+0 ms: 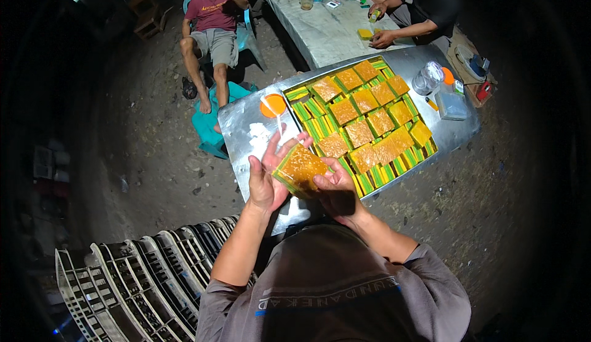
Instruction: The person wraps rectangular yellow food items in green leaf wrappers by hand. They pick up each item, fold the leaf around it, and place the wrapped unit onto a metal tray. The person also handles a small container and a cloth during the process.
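Note:
A piece of layered cake [300, 167], with a golden-brown speckled top and green and yellow sides, is held up in front of me. My right hand [337, 188] grips its right side, with the thumb on the top face. Beside its left edge, my left hand [268, 179] has its fingers spread and its palm toward the cake; whether the palm touches it is hard to tell. Just beyond my hands lies a shallow metal tray [403, 176] filled with rows of striped cake slices, with several brown-topped pieces [359, 134] laid over them.
The metal table [237, 120] bears an orange disc [273, 105], white scraps [259, 134], a clear jar [427, 78] and a plastic box [453, 107]. Beyond, one person [212, 12] sits; another [434, 0] handles yellow-green pieces at a long table [286, 9]. Slatted crates [148, 274] stand at my lower left.

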`<move>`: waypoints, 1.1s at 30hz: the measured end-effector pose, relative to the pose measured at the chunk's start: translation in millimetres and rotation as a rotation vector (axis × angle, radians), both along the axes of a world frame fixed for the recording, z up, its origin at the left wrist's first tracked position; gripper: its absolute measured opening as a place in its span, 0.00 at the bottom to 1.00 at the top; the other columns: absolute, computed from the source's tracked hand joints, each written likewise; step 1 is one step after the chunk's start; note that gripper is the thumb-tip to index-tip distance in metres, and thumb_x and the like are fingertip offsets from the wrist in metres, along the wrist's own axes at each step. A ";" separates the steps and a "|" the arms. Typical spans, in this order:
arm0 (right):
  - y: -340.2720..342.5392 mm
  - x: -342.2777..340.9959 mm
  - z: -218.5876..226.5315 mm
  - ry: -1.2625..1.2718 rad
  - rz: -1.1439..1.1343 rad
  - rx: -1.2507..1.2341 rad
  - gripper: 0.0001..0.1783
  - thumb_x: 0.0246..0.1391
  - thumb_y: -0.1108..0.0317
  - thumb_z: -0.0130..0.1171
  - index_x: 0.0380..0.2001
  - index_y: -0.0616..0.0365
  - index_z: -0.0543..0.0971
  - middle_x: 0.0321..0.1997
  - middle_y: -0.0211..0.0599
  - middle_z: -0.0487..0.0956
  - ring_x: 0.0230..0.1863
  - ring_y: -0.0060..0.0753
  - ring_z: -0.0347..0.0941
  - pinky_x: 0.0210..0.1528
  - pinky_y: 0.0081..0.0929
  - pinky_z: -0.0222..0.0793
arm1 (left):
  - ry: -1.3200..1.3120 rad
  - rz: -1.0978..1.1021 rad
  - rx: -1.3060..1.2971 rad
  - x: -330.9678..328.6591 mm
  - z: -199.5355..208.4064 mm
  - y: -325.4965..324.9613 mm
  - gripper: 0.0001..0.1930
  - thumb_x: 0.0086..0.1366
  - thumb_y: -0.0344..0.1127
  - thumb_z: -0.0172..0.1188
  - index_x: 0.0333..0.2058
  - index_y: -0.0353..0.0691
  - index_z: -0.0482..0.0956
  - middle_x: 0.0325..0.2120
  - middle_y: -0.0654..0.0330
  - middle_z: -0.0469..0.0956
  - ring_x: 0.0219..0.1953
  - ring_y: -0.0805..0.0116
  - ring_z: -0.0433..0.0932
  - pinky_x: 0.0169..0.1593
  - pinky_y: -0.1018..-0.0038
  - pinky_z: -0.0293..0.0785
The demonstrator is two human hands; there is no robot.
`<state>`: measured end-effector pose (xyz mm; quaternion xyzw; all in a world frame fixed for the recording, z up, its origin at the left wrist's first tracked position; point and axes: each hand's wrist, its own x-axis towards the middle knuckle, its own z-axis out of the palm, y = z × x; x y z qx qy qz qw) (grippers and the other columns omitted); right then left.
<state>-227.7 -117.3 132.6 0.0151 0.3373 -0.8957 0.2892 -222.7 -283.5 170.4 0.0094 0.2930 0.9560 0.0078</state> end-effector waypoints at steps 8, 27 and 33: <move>-5.4 -18.4 -16.2 0.528 -0.058 0.115 0.37 0.43 0.87 0.71 0.54 0.57 0.63 0.57 0.45 0.71 0.58 0.34 0.74 0.54 0.30 0.77 | 0.046 0.005 0.064 -11.5 6.4 10.4 0.51 0.61 0.65 0.61 0.72 0.43 0.47 0.49 0.52 0.73 0.54 0.56 0.74 0.64 0.56 0.68; -29.2 -47.8 -7.1 1.001 -0.304 0.577 0.53 0.30 0.58 0.85 0.61 0.56 0.69 0.45 0.34 0.67 0.40 0.25 0.66 0.38 0.23 0.67 | 0.030 0.006 -0.091 -0.4 28.7 12.1 0.49 0.63 0.64 0.59 0.69 0.35 0.52 0.51 0.48 0.73 0.57 0.52 0.74 0.64 0.56 0.66; -35.6 -39.1 22.3 1.065 -0.302 0.724 0.53 0.30 0.50 0.85 0.60 0.57 0.70 0.44 0.35 0.67 0.42 0.27 0.67 0.39 0.24 0.69 | 0.025 0.048 -0.110 10.8 24.5 3.4 0.44 0.65 0.58 0.60 0.68 0.35 0.54 0.54 0.47 0.74 0.57 0.52 0.75 0.65 0.57 0.68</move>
